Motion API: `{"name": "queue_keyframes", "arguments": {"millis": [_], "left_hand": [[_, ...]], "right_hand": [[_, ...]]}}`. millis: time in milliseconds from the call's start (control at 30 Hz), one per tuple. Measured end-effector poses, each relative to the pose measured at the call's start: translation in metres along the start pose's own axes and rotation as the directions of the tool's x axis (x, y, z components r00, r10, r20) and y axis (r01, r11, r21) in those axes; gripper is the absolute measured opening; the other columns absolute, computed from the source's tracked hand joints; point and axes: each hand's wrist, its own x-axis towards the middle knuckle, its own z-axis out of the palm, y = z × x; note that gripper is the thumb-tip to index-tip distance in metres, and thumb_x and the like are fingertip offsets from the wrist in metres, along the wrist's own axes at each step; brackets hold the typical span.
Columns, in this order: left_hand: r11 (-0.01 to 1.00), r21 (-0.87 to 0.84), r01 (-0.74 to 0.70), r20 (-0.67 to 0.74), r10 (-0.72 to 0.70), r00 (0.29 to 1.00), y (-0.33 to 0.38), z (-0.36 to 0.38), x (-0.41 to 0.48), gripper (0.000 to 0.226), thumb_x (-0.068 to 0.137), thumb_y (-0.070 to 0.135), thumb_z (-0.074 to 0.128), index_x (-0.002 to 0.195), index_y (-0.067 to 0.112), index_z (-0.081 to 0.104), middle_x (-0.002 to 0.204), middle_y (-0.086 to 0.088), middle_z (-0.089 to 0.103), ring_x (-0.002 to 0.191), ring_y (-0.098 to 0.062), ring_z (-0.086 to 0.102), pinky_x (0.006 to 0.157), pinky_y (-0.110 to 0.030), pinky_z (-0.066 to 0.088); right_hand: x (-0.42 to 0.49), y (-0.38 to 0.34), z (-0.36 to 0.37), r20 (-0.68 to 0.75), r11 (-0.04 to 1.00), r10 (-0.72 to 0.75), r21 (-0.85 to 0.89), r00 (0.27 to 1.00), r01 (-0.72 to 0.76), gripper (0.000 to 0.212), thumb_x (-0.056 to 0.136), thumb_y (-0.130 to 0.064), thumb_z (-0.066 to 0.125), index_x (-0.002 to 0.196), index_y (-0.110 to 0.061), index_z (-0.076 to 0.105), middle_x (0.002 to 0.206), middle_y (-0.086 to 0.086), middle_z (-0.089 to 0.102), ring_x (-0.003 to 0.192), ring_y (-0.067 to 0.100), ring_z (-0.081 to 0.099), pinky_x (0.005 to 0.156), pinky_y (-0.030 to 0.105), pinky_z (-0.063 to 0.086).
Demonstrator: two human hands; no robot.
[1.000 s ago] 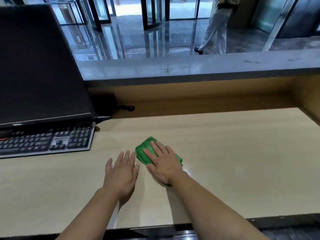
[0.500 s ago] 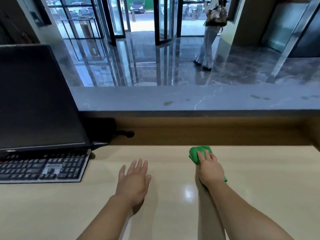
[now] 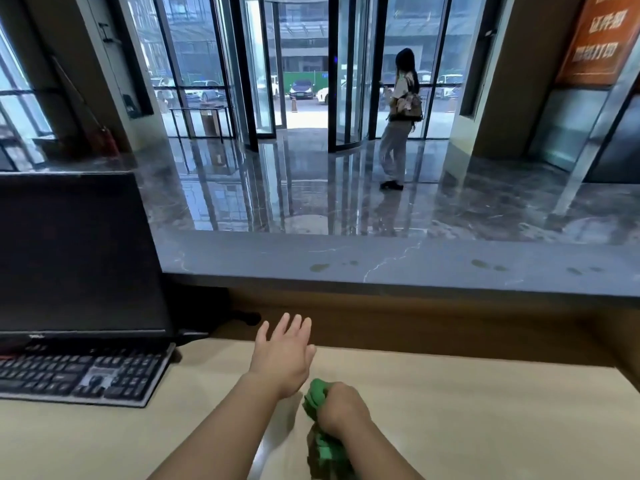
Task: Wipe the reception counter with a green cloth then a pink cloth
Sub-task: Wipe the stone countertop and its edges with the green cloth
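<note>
Entry, head view. The right hand is gripping the green cloth, with its fingers curling down round the bunched fabric and closing on it. One wad is sticking out just ahead and to the left of the knuckles. The rest is trailing back under the wrist toward the near edge of the frame. The cloth is sitting over the front middle of the light wooden bench. I cannot tell whether it is pressing on the surface or hanging just above it.

The left hand is holding nothing. It is reaching forward over the bench with its fingers straight, slightly spread and pointing toward the back panel. Its heel is lying just beside the protruding wad, ahead and left of it.

A keyboard is lying at the left of the bench, in front of a dark monitor. A grey stone ledge with a few smudges is running above the back. Beyond it, a person is standing by the glass doors.
</note>
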Motion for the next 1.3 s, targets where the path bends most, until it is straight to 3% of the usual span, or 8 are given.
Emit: {"name": "queue_keyframes", "arguments": {"millis": [267,400,567,700,800,967,1100,1300], "left_hand": [[0.999,0.054,0.006,-0.065,-0.002,0.998,0.005,-0.023,-0.002,0.055,0.103,0.040,0.020,0.154,0.022,0.010,0.162,0.003,0.008,0.149,-0.017,0.000,0.119,-0.046,0.003],[0.999,0.054,0.000,-0.073,0.004,0.997,0.011,-0.035,-0.006,0.055,0.103,0.039,0.020,0.154,0.022,0.009,0.162,0.003,0.007,0.149,-0.017,-0.001,0.119,-0.046,0.002],[0.999,0.043,-0.008,-0.099,0.012,0.995,0.008,-0.053,-0.008,0.055,0.103,0.039,0.018,0.154,0.021,0.007,0.162,0.002,0.004,0.149,-0.017,-0.004,0.119,-0.046,0.000],[0.999,0.036,-0.003,-0.109,0.007,0.994,-0.004,-0.059,-0.007,0.055,0.103,0.040,0.018,0.154,0.021,0.007,0.162,0.002,0.004,0.149,-0.017,-0.004,0.119,-0.046,0.000],[1.000,0.022,0.004,-0.116,-0.002,0.993,-0.014,-0.061,-0.007,0.056,0.103,0.040,0.019,0.154,0.021,0.007,0.162,0.002,0.005,0.149,-0.018,-0.003,0.120,-0.045,0.000],[1.000,-0.021,0.015,-0.127,-0.017,0.992,-0.041,-0.060,-0.005,0.057,0.104,0.040,0.019,0.154,0.019,0.005,0.162,0.001,0.003,0.149,-0.016,-0.004,0.121,-0.039,0.000],[0.997,-0.070,0.031,-0.155,-0.041,0.987,-0.069,-0.059,0.004,0.059,0.104,0.040,0.020,0.154,0.015,0.002,0.162,0.000,-0.001,0.149,-0.014,-0.005,0.122,-0.035,-0.001],[0.995,-0.088,0.053,-0.178,-0.068,0.982,-0.108,-0.055,0.009,0.059,0.104,0.037,0.020,0.154,0.014,-0.002,0.162,-0.001,-0.005,0.148,-0.014,-0.008,0.121,-0.032,-0.003]], "right_hand": [[-0.010,-0.007,-0.065,-0.066,0.860,-0.013,0.508,0.998,0.045,0.038,0.086,-0.007,0.051,0.118,-0.018,0.068,0.110,0.007,0.069,0.102,0.028,0.065,0.090,0.036,0.053],[-0.024,-0.011,-0.102,-0.089,0.834,-0.054,0.543,0.995,0.094,0.036,0.084,-0.003,0.057,0.116,-0.014,0.069,0.101,0.012,0.069,0.094,0.031,0.065,0.092,0.045,0.054],[-0.040,-0.027,-0.156,-0.104,0.785,-0.107,0.602,0.989,0.148,0.031,0.090,0.004,0.055,0.118,-0.009,0.065,0.100,0.021,0.067,0.067,0.028,0.063,0.060,0.031,0.053],[-0.034,-0.042,-0.186,-0.211,0.770,-0.105,0.601,0.972,0.214,0.037,0.092,-0.004,0.058,0.128,-0.012,0.062,0.106,0.020,0.067,0.080,0.032,0.066,0.068,0.037,0.055],[-0.020,-0.050,-0.198,-0.368,0.795,-0.084,0.536,0.926,0.286,0.044,0.093,-0.011,0.056,0.136,-0.018,0.057,0.111,0.013,0.067,0.094,0.033,0.065,0.087,0.047,0.055],[0.010,-0.067,-0.198,-0.560,0.927,-0.104,0.245,0.822,0.284,0.051,0.099,-0.018,0.046,0.149,-0.024,0.039,0.143,0.007,0.050,0.120,0.030,0.052,0.093,0.037,0.045],[0.045,-0.078,-0.182,-0.554,0.972,-0.069,0.151,0.830,0.181,0.043,0.102,-0.024,0.040,0.145,-0.019,0.041,0.144,0.012,0.047,0.130,0.032,0.044,0.101,0.042,0.039],[0.088,-0.114,-0.136,-0.532,0.957,-0.107,-0.283,0.840,-0.057,0.059,0.104,-0.043,0.018,0.157,-0.018,0.013,0.163,0.014,0.006,0.151,0.028,0.002,0.120,0.043,0.005]]}}
